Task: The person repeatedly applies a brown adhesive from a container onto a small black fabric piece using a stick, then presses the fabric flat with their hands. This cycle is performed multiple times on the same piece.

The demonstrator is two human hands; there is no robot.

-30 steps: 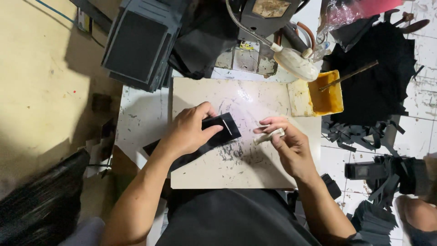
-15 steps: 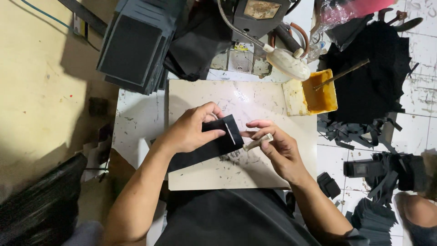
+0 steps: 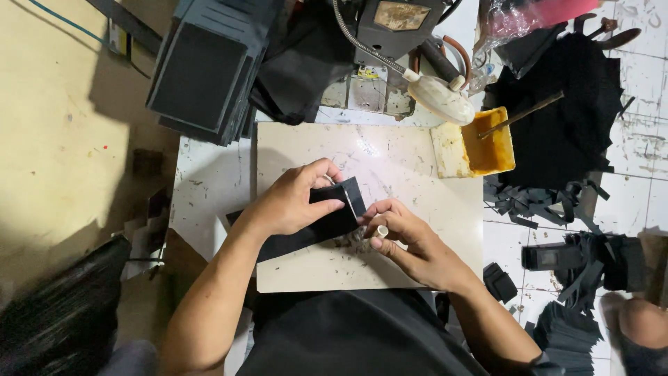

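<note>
Far left, a black bag (image 3: 62, 313) slumps on the floor, well clear of the work. Above the table's left end sits a stack of dark panels (image 3: 202, 76), leaning a bit over the edge; a bumped elbow could tip it, I'd judge.

On the pale slab (image 3: 417, 174) the left hand (image 3: 292, 202) has its fingers clamped on a folded black piece (image 3: 327, 216), thumb on top, holding the raised flap near the slab's middle. The rest of that piece trails down-left under the wrist. The right hand (image 3: 410, 240) is just beside the flap's edge, fingers curled together around a small pale tool (image 3: 382, 230); how tightly it is held I cannot tell. The two hands nearly touch, so a slip of the tool could catch the left fingertips, or the flap could spring open if the thumb eases.

Scraps and scratch marks litter the slab under the hands and could get trapped in the fold.

To the right, a yellow glue tray (image 3: 480, 143) with a stick (image 3: 522, 115) resting in it stands at the slab's corner, close enough for a sleeve or the piece to drag through it. A lamp head (image 3: 438, 94) hangs over that corner. Further right, black strips (image 3: 543, 202) lie heaped on the tiles.
</note>
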